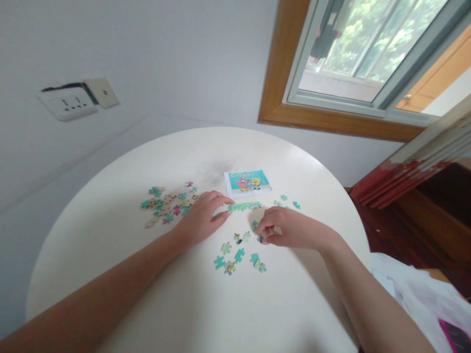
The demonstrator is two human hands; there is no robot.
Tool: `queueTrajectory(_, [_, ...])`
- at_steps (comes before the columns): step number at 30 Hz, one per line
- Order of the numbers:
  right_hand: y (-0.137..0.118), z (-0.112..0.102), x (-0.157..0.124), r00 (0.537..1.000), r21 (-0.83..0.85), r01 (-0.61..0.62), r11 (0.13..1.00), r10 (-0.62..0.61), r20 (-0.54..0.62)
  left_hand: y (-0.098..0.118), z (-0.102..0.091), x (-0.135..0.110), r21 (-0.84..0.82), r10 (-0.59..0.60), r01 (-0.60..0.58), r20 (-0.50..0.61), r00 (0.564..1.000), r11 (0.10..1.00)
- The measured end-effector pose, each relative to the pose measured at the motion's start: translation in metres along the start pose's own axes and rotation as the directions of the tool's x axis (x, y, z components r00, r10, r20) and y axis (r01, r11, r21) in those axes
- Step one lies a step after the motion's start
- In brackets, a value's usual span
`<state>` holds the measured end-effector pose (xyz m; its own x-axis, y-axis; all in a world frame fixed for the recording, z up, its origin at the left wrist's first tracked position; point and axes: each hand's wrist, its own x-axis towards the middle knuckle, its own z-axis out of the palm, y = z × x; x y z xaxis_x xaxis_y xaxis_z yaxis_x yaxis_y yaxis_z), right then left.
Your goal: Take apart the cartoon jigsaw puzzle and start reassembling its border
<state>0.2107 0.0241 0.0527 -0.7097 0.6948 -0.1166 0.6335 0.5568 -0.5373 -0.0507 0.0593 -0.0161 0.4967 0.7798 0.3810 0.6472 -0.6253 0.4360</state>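
My left hand (204, 218) rests on the round white table (110, 255), its thumb and fingers pinching the left end of a joined green strip of puzzle pieces (245, 206). Just to the right, my right hand (285, 228) is curled shut on a small puzzle piece (265, 235) low over the tabletop. A heap of loose pieces (169, 203) lies left of my left hand. Several teal pieces (239, 255) are scattered in front of both hands. A small cartoon reference picture (247, 182) lies beyond the strip.
A few more teal pieces (287, 201) lie behind my right hand. The table stands against a white wall with a power socket (68, 104). A wood-framed window (353, 63) is at the upper right. White cloth (415, 294) and a pink object (456, 336) lie at the lower right.
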Motion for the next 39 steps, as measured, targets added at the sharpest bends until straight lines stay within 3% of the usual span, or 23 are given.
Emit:
queueTrajectory(10, [-0.001,0.002,0.004,0.999,-0.065,0.018,0.998,-0.019,-0.026,0.0,0.0,0.0,-0.002,-0.003,0.003,0.006,1.0,1.0])
queueTrajectory(32, [-0.008,0.001,0.006,0.995,-0.027,0.098,0.995,-0.098,-0.007,0.001,-0.001,0.0,-0.009,0.007,-0.007,0.002,1.0,1.0])
queueTrajectory(35, [-0.013,0.0,0.002,0.996,0.02,0.081,0.996,-0.082,0.038,0.003,-0.002,0.0,-0.016,-0.001,0.001,0.006,1.0,1.0])
queueTrajectory(39, [-0.015,0.004,-0.003,0.973,0.085,0.07,0.994,-0.087,0.213,0.005,-0.003,0.001,-0.014,-0.006,0.006,0.006,1.0,1.0])
